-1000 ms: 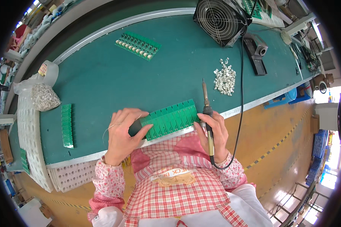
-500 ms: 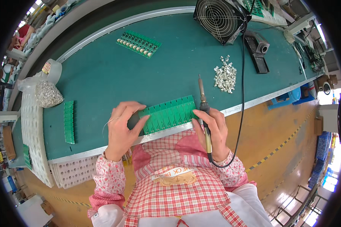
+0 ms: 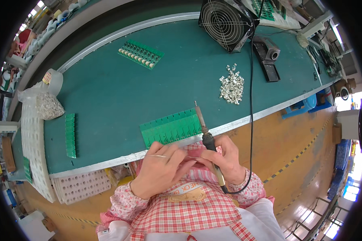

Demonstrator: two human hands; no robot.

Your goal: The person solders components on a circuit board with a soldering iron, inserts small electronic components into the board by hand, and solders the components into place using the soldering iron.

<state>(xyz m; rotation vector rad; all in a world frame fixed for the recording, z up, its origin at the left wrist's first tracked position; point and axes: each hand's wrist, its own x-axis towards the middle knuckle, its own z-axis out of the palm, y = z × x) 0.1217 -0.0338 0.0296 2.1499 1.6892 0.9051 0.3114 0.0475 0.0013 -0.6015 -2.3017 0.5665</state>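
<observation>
My right hand (image 3: 227, 160) grips a soldering iron (image 3: 208, 139), its tip pointing up beside the right end of a green circuit board (image 3: 165, 126). My left hand (image 3: 157, 170) is below that board, fingers bent round a thin silvery wire (image 3: 161, 156), and its fingertips almost meet those of my right hand; whether they touch is unclear. The board lies at the table's front edge. A pile of small metal parts (image 3: 231, 86) sits behind it to the right.
The green mat (image 3: 100, 92) carries a fan (image 3: 223, 24), an iron stand (image 3: 271, 70), a populated board (image 3: 140, 54), a narrow board (image 3: 70, 134), a bag of parts (image 3: 48, 106) and white perforated trays (image 3: 32, 148). A black cable (image 3: 251, 112) crosses the front edge.
Both hands have left the board's ends and come down and together below it, the iron moving down with my right hand. The board now rests released, slightly lower.
</observation>
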